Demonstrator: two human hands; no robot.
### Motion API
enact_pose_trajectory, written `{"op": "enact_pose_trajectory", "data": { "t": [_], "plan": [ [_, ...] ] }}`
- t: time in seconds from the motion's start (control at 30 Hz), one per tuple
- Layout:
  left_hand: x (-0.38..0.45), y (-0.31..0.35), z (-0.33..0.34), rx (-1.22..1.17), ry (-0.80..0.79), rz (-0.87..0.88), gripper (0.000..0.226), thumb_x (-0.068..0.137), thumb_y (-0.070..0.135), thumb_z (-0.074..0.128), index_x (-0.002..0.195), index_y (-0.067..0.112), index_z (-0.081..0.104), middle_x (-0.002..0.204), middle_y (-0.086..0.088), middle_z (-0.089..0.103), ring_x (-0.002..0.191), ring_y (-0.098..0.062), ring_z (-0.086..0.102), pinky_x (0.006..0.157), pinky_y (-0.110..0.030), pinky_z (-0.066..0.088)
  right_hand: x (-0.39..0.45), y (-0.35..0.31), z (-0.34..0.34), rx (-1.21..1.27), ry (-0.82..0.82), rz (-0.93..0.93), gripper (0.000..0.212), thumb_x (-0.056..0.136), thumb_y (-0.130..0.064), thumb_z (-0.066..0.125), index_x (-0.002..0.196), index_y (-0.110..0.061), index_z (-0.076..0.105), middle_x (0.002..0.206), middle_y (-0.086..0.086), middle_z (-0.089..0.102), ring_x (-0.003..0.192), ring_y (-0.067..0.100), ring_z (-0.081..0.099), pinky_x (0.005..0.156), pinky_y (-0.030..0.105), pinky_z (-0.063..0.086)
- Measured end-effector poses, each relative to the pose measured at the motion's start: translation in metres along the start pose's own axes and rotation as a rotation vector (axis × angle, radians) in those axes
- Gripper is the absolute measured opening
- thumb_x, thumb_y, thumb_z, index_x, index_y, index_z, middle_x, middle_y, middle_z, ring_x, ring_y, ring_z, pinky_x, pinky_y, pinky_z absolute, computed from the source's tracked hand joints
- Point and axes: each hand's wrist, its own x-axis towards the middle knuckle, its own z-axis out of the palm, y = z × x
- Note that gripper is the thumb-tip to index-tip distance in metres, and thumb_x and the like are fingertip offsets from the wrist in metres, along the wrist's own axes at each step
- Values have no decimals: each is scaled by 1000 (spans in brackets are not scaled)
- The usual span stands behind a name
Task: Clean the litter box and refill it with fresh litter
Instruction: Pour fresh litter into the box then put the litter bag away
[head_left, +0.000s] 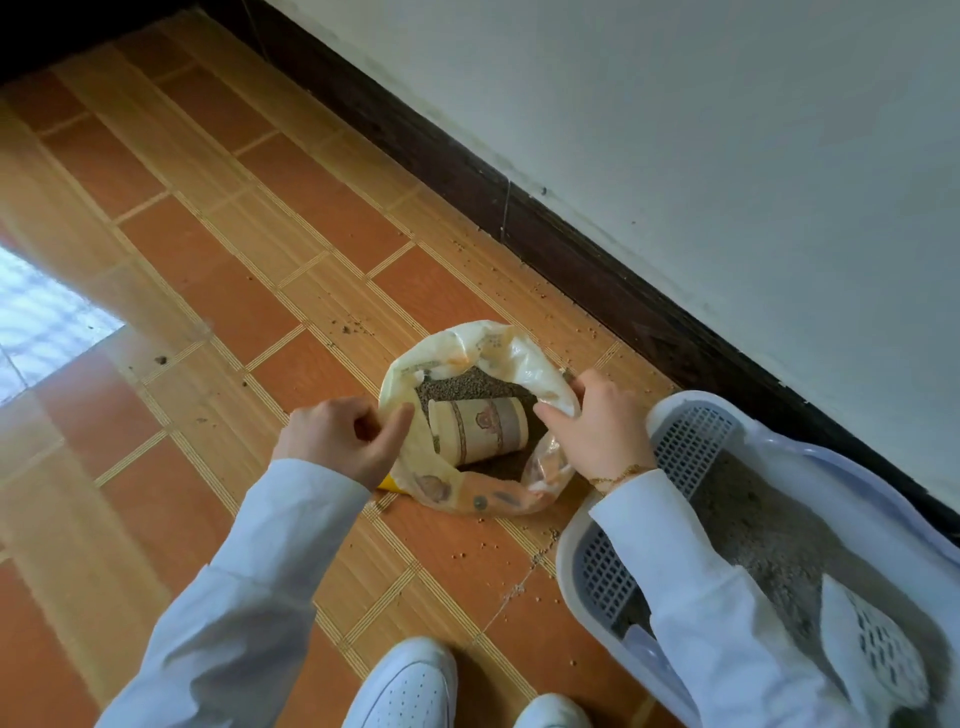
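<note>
Tiled floor (218, 218) by wall. Left hand (343, 436) and right hand (597, 426) pinch litter bag (467, 493) rim open. Litter box (675, 415) just right.

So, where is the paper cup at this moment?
The paper cup lies on its side on the litter inside the open bag, centre of the head view, between both hands, left of the litter box.

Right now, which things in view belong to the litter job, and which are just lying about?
Job:
litter bag, held open by left hand and right hand
cup lying on the litter inside the bag
litter box
scoop lying in the box

Lying about:
spilled pellets on the floor
shoes
</note>
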Motion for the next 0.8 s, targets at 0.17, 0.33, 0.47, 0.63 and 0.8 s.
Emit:
{"op": "enact_pose_trajectory", "data": {
  "t": [0.17, 0.33, 0.47, 0.63, 0.8],
  "plan": [
    [-3, 4, 5, 20, -42, 3, 55, 72, 64, 43, 53, 13, 54, 40, 3, 43, 38, -14, 40, 42, -22, 31, -8, 12, 7, 73, -33, 48, 29, 87, -40, 60, 94, -13, 53, 86, 1, 58, 80, 15, 55, 62, 22, 39],
    [-7, 7, 13, -15, -70, -2, 48, 76, 51, 40, 59, 10, 58, 44, 0, 49, 43, -23, 48, 45, -24, 33, -14, 12, 10, -32, 9, -46, 22, 92, -37, 54, 85, -16, 52, 80, -1, 57, 75, 15, 51, 61, 23, 37],
    [-4, 7, 11, -117, -57, 36, 56, 75, 53, 34, 61, 6, 58, 44, -4, 49, 41, -23, 45, 43, -26, 33, -15, 9, 8, -18, 59, -104, 17, 94, -32, 53, 88, -15, 55, 79, -3, 55, 74, 14, 55, 61, 22, 38],
    [9, 6, -5, -191, -71, 59, 44, 81, 37, 43, 64, 0, 61, 45, -12, 49, 39, -18, 37, 41, -25, 29, -8, 1, 1, 9, 138, -141, 33, 91, -26, 57, 64, -21, 38, 56, -7, 43, 51, 7, 41, 48, 20, 28],
    [16, 18, -35, -235, -74, 11, 42, 83, 33, 47, 62, -2, 59, 40, 0, 37, 40, -14, 36, 39, -20, 27, -2, -18, -21, 32, 125, -162, 35, 90, -25, 59, 63, -9, 44, 53, 6, 48, 48, 20, 44, 47, 27, 33]
  ]
}}
